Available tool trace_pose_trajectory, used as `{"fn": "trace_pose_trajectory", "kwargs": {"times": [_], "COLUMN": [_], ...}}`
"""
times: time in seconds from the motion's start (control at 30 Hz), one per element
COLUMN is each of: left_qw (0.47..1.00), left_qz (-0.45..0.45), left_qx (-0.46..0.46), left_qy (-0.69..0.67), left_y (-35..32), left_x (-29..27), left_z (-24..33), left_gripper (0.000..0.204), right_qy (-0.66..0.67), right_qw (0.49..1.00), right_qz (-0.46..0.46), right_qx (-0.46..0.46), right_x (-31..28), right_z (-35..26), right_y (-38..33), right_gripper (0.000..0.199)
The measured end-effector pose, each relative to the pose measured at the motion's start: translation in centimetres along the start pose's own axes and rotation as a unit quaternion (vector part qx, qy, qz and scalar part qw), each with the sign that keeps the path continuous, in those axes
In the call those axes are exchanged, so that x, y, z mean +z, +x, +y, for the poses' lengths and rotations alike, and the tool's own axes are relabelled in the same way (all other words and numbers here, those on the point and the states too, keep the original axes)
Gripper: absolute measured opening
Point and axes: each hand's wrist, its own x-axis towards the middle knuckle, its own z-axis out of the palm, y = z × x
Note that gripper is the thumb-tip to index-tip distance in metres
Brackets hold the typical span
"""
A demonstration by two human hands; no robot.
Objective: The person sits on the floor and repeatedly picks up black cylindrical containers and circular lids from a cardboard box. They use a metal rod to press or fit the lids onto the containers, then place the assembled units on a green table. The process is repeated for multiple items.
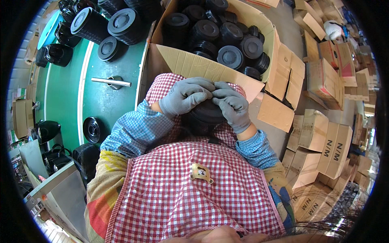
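Note:
My left hand point(185, 97), in a grey work glove, curls its fingers over the far edge of a black round plastic part point(207, 112) in my lap. From the other side my right hand point(234, 106), gloved alike, closes on the same part, thumb against its rim. The fingertips of the two hands meet there, and the gloves hide its far edge. Just beyond my hands stands an open cardboard box point(174, 56) holding many stacked black round parts point(230, 57).
To the left runs a green table point(69, 89) with stacks of black round parts point(123, 23). A metal rod point(111, 82) lies across a small round stand on it. A black dish-like part point(95, 130) sits at the table's near end. Cardboard boxes point(324, 137) crowd the right side.

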Motion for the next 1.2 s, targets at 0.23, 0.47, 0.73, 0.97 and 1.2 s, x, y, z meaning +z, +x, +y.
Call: {"fn": "trace_pose_trajectory", "kwargs": {"times": [0.23,0.47,0.73,0.97,1.2], "left_qw": [0.999,0.983,0.896,0.884,0.886], "left_qz": [-0.020,-0.068,-0.041,0.005,-0.025], "left_qx": [0.047,-0.008,-0.109,-0.178,-0.188], "left_qy": [0.002,0.168,0.428,0.432,0.424], "left_y": [0.2,1.6,-1.0,-0.7,-1.1], "left_x": [-0.1,-0.7,-1.5,-2.0,-2.0], "left_z": [-1.2,5.5,2.9,2.0,1.2], "left_gripper": [0.021,0.069,0.100,0.094,0.089], "right_qy": [-0.011,0.017,-0.174,-0.226,-0.206], "right_qw": [0.999,0.996,0.978,0.956,0.960], "right_qz": [0.008,-0.010,-0.113,-0.185,-0.181], "right_qx": [0.046,0.090,-0.024,-0.024,-0.061], "right_x": [0.6,-1.5,0.2,0.4,0.1], "right_z": [-0.4,-0.7,-4.0,-6.5,-5.3], "right_y": [-0.9,0.9,-1.2,-1.3,-2.3], "right_gripper": [0.004,0.031,0.048,0.062,0.058]}}
